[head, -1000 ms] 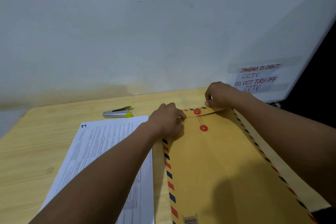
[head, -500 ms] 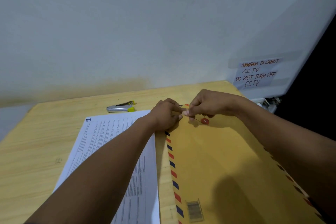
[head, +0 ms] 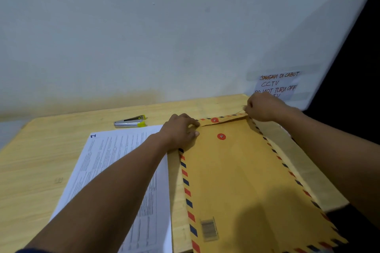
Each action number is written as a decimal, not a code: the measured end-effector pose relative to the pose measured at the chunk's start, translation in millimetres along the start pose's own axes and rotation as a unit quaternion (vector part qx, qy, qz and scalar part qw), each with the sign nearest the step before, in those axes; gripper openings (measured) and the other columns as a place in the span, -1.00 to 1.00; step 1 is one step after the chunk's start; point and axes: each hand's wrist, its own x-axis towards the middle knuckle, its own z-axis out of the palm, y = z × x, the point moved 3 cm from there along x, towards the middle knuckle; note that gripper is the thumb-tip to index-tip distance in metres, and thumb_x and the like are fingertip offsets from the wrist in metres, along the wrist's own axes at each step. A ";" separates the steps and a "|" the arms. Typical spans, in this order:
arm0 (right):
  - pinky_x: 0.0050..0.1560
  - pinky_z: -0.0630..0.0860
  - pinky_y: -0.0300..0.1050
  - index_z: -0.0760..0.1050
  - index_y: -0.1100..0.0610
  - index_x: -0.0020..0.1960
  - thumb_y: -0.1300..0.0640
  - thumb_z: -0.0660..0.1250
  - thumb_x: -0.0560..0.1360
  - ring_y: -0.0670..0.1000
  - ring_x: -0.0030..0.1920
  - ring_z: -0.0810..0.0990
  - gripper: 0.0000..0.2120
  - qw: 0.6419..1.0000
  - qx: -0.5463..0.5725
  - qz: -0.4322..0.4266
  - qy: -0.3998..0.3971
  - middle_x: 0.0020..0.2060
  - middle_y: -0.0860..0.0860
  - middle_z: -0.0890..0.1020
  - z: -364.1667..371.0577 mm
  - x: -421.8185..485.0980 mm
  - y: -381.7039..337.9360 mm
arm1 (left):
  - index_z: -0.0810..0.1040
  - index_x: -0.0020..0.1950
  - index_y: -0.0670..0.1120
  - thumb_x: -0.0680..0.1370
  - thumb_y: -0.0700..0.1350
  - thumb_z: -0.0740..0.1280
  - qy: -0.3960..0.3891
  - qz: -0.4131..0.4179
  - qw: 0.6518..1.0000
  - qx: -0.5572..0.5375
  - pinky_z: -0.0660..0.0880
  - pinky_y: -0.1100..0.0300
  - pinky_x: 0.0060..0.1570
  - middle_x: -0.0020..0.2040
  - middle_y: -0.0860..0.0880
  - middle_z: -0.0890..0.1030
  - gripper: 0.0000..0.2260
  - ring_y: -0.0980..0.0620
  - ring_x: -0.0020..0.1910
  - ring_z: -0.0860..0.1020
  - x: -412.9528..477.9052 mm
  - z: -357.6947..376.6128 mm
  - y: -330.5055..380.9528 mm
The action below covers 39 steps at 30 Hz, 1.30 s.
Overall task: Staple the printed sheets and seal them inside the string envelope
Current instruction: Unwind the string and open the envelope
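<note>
Envelope flat on table, flap folded down. Left grip curled, pinching its top-left corner; right grip closed on string at top-right corner. Printed sheets lie just left of left grip.

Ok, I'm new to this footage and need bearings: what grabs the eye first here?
The brown envelope with red-and-blue edging fills the centre-right, the left hand gripping its flap end and the right hand pinching the string at the far corner. Printed sheets lie left of it, with a stapler beyond them.
</note>
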 end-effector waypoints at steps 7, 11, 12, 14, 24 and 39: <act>0.06 0.45 0.04 0.48 -0.01 0.27 0.28 0.23 0.53 0.18 0.21 0.45 -0.63 0.989 0.134 0.037 -0.050 0.25 0.10 0.46 -20.7 44.9 -7.1 | 0.58 0.33 0.07 0.58 0.23 0.31 0.067 -0.008 0.993 0.101 0.40 0.03 0.17 0.30 -0.01 0.52 -0.60 -0.08 0.28 0.42 13.0 -6.5 7.7; 0.18 0.46 0.07 0.51 0.00 0.25 0.18 0.28 0.52 0.14 0.24 0.48 -0.68 0.995 0.087 -0.010 0.049 0.25 0.10 0.51 -20.0 43.1 -18.9 | 0.62 0.21 0.03 0.66 0.15 0.19 0.107 0.032 0.980 0.162 0.42 0.07 -0.01 0.18 0.02 0.63 -0.69 -0.08 0.09 0.55 17.0 -10.1 6.7; 0.02 0.51 -0.06 0.55 0.04 0.19 0.19 0.27 0.53 0.05 0.09 0.56 -0.75 0.989 0.141 -0.046 0.021 0.15 0.06 0.57 -14.2 37.2 -24.0 | 0.60 0.19 0.01 0.68 0.10 0.15 0.111 0.041 0.976 0.185 0.41 0.08 -0.07 0.13 0.01 0.65 -0.70 -0.09 0.04 0.57 17.7 -11.8 7.0; -0.23 0.45 -0.24 0.60 0.09 0.06 0.18 0.27 0.56 -0.07 -0.14 0.57 -0.84 0.983 0.163 -0.085 -0.021 -0.03 -0.01 0.60 -0.6 21.9 -33.9 | 0.53 0.19 -0.03 0.71 0.02 0.09 0.122 0.039 0.973 0.190 0.34 0.08 -0.17 0.03 -0.02 0.66 -0.74 -0.15 -0.05 0.58 17.6 -18.6 8.8; 0.23 0.38 0.01 0.47 -0.10 0.32 -0.06 0.36 0.51 0.03 0.24 0.37 -0.61 0.961 0.100 -0.214 0.146 0.20 -0.03 0.45 -19.9 -22.9 -82.8 | 0.59 0.00 -0.07 0.67 -0.06 0.25 0.209 0.034 0.971 -0.115 0.40 0.18 -0.25 -0.18 0.00 0.64 -0.84 -0.04 -0.18 0.56 -0.8 -113.3 32.2; -0.21 0.34 -0.13 0.35 -0.05 -0.19 0.03 0.31 0.60 -0.03 -0.23 0.40 -0.78 0.957 0.118 -0.265 0.034 -0.23 -0.08 0.48 -128.2 -50.4 -131.1 | 0.46 0.26 -0.03 0.49 0.25 0.44 0.140 -0.083 0.911 -0.380 0.60 0.09 -0.22 0.08 -0.07 0.64 -0.50 -0.01 -0.09 0.65 -61.7 -198.6 36.4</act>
